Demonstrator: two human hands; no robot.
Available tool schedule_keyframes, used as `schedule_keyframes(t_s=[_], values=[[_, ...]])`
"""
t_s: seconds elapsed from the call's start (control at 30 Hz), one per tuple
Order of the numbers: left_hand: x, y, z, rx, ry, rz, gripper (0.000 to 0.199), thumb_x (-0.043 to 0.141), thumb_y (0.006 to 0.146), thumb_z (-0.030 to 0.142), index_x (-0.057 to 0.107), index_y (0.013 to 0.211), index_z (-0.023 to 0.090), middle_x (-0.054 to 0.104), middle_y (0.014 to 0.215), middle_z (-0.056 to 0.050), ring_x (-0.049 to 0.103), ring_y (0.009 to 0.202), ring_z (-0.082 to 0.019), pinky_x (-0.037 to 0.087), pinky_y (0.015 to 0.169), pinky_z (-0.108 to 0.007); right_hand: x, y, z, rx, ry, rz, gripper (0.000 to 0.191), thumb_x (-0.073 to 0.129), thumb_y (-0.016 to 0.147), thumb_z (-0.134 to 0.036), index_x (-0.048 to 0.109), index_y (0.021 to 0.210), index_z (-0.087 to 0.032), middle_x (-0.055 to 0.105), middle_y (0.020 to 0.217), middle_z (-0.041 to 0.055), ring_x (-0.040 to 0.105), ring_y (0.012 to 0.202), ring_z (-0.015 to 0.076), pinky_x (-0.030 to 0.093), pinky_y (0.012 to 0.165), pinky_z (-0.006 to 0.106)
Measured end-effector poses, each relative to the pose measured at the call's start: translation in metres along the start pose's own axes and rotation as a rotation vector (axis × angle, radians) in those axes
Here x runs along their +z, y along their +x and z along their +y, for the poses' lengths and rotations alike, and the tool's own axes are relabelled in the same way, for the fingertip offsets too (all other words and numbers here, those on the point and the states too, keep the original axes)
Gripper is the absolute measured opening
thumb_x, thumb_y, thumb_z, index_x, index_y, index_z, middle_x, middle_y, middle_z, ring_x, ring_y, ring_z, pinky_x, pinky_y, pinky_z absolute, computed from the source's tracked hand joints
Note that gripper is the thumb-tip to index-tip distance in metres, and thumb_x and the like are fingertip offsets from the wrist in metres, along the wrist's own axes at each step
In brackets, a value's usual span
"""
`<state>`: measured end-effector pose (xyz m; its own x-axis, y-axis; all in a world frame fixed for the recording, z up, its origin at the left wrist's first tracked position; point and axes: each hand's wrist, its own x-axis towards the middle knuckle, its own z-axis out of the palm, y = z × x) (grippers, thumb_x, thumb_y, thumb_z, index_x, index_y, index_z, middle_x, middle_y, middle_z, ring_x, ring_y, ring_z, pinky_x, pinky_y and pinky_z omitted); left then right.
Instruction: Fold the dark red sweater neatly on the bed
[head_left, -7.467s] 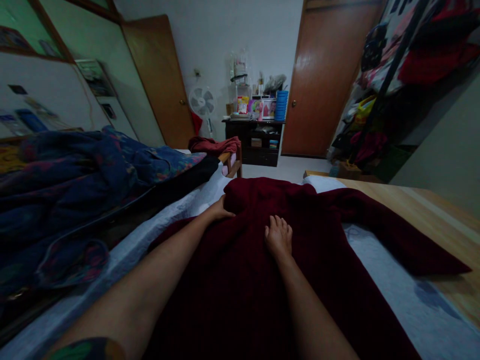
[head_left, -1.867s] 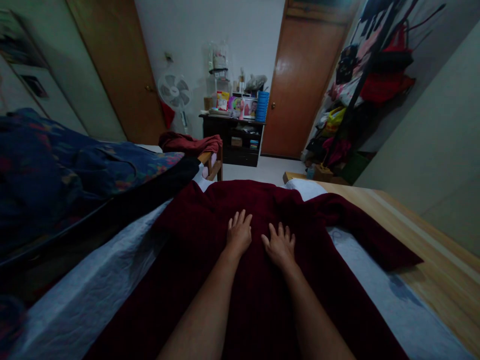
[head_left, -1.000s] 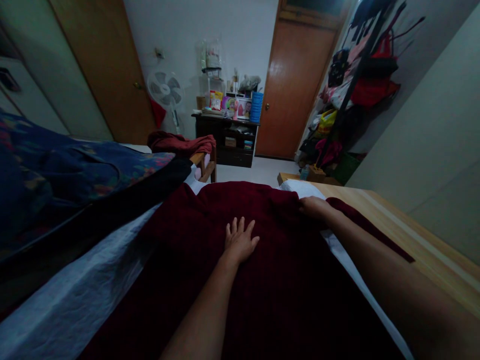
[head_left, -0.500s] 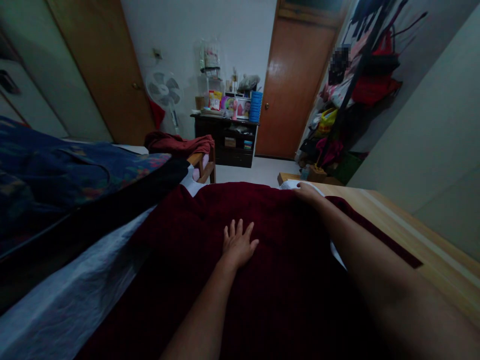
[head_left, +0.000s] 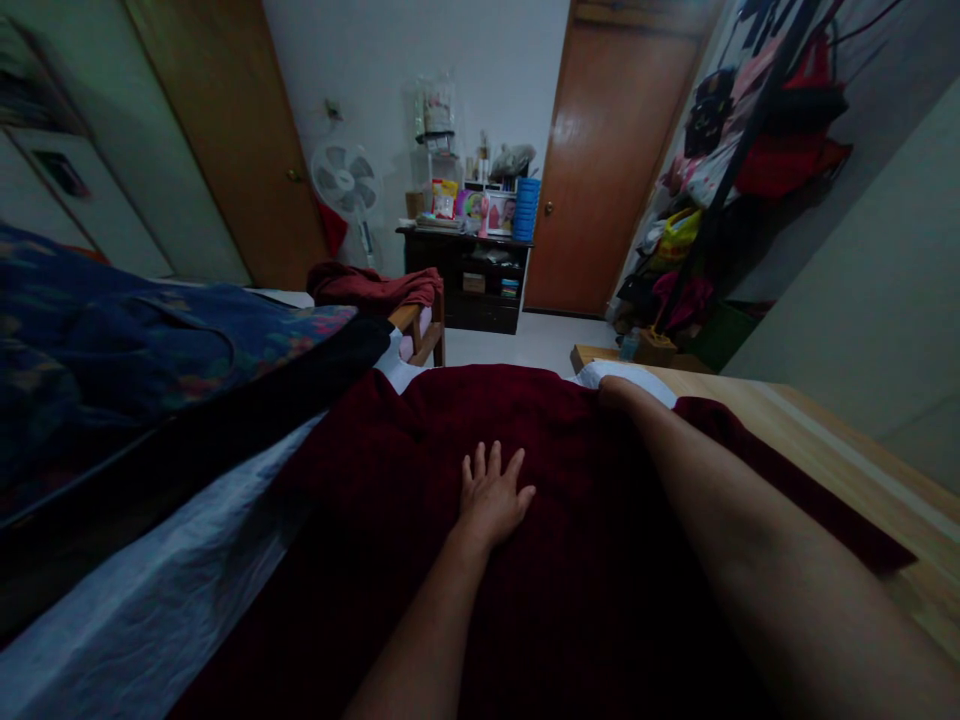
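A dark red cloth (head_left: 442, 430), with the look of a garment, is spread across the surface before me. My left hand (head_left: 495, 500) lies flat on its middle, palm down and fingers spread. At the cloth's far right edge is my right hand (head_left: 621, 392), beside a white cloth (head_left: 637, 378). The fingers of that hand are hidden, so their grip does not show. A long dark red flap (head_left: 795, 475) reaches out to the right beyond my right forearm.
Pale wooden boards (head_left: 757, 395) run along the right. To the left, a blue flowered cloth (head_left: 135, 340) and a black cloth (head_left: 322, 370) lie over white sheeting (head_left: 195, 560). Farther off are a wooden frame (head_left: 431, 340), a fan (head_left: 346, 182), a dark cabinet (head_left: 465, 295) and hanging bags (head_left: 787, 160).
My view has turned slightly left, so everything sits farther right. My right hand has drawn its fingers out of sight at the cloth's edge. My left hand rests on the same spot.
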<state>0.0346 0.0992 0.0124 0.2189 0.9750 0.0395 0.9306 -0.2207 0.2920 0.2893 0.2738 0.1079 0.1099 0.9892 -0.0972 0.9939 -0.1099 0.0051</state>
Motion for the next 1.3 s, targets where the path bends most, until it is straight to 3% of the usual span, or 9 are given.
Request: schedule_keyframes(t_s=[0.1,0.23,0.37,0.5,0.57,0.67,0.77,1.0,1.3], values=[[0.0,0.0,0.0,-0.002,0.004,-0.002,0.064,0.041,0.089,0.06,0.031,0.147,0.035,0.026,0.156,-0.009,0.015,0.144,-0.036,0.014,0.114,-0.056,0.001,-0.006,-0.005,-0.013,-0.051,0.045,0.033,0.067,0.074,-0.021,0.07,0.105,-0.013,0.067,0.102,0.0149,0.062,0.096,0.0251,0.045,0.081,0.031],[0.002,-0.001,0.0,0.0,0.011,0.021,0.064,0.039,0.09,0.061,0.029,0.148,0.035,0.025,0.157,-0.009,0.015,0.145,-0.035,0.013,0.115,-0.055,0.004,-0.017,-0.002,0.0,-0.105,0.269,0.042,0.043,0.088,-0.02,0.054,0.128,-0.015,0.05,0.131,0.0187,0.045,0.119,0.0295,0.039,0.092,0.037],[0.005,0.0,0.001,-0.02,0.014,0.037,0.065,0.04,0.089,0.061,0.03,0.147,0.035,0.026,0.157,-0.009,0.015,0.144,-0.036,0.013,0.114,-0.057,0.017,-0.021,-0.002,0.038,-0.187,0.307,0.039,0.034,0.09,-0.018,0.058,0.121,-0.012,0.054,0.122,0.0207,0.047,0.115,0.0319,0.036,0.093,0.045],[0.006,0.001,0.001,-0.017,0.023,0.052,0.065,0.039,0.089,0.062,0.03,0.147,0.036,0.027,0.156,-0.009,0.016,0.144,-0.036,0.014,0.114,-0.057,0.023,-0.01,-0.023,-0.057,-0.207,0.264,0.041,0.032,0.09,-0.014,0.057,0.122,-0.01,0.05,0.132,0.0201,0.035,0.13,0.0337,0.019,0.106,0.054],[0.006,0.0,0.001,-0.013,0.029,0.058,0.065,0.037,0.089,0.063,0.029,0.147,0.036,0.027,0.156,-0.009,0.017,0.144,-0.035,0.014,0.114,-0.056,0.022,-0.001,-0.036,-0.123,-0.203,0.244,0.04,0.034,0.09,-0.015,0.056,0.124,-0.011,0.05,0.134,0.0189,0.032,0.133,0.0316,0.017,0.109,0.05],[0.006,-0.001,0.001,-0.012,0.033,0.06,0.065,0.038,0.089,0.063,0.029,0.147,0.037,0.027,0.156,-0.009,0.017,0.144,-0.035,0.014,0.114,-0.056,0.023,0.009,-0.05,-0.174,-0.178,0.21,0.039,0.034,0.091,-0.017,0.057,0.122,-0.013,0.058,0.126,0.017,0.046,0.122,0.0254,0.029,0.103,0.038],[0.006,-0.001,0.001,-0.01,0.023,0.067,0.064,0.038,0.089,0.063,0.03,0.147,0.037,0.028,0.156,-0.009,0.018,0.144,-0.035,0.014,0.114,-0.056,0.031,0.014,-0.055,-0.124,-0.159,0.198,0.041,0.03,0.091,-0.016,0.059,0.121,-0.011,0.06,0.122,0.0198,0.053,0.115,0.0259,0.035,0.096,0.036],[0.003,-0.002,0.003,-0.018,-0.003,0.051,0.064,0.037,0.089,0.062,0.03,0.147,0.036,0.027,0.156,-0.006,0.015,0.145,-0.034,0.013,0.115,-0.056,0.042,0.021,-0.058,0.025,-0.137,0.198,0.041,0.034,0.089,-0.016,0.064,0.116,-0.009,0.063,0.119,0.0213,0.046,0.122,0.0352,0.021,0.103,0.054],[0.002,-0.002,0.005,-0.108,-0.025,0.063,0.069,0.042,0.085,0.064,0.031,0.147,0.037,0.025,0.157,-0.004,0.01,0.144,-0.04,0.011,0.114,-0.06,0.049,0.014,-0.059,0.027,-0.08,0.421,0.044,0.024,0.093,-0.015,0.059,0.12,-0.013,0.056,0.126,0.0189,0.042,0.12,0.0294,0.02,0.103,0.046]])
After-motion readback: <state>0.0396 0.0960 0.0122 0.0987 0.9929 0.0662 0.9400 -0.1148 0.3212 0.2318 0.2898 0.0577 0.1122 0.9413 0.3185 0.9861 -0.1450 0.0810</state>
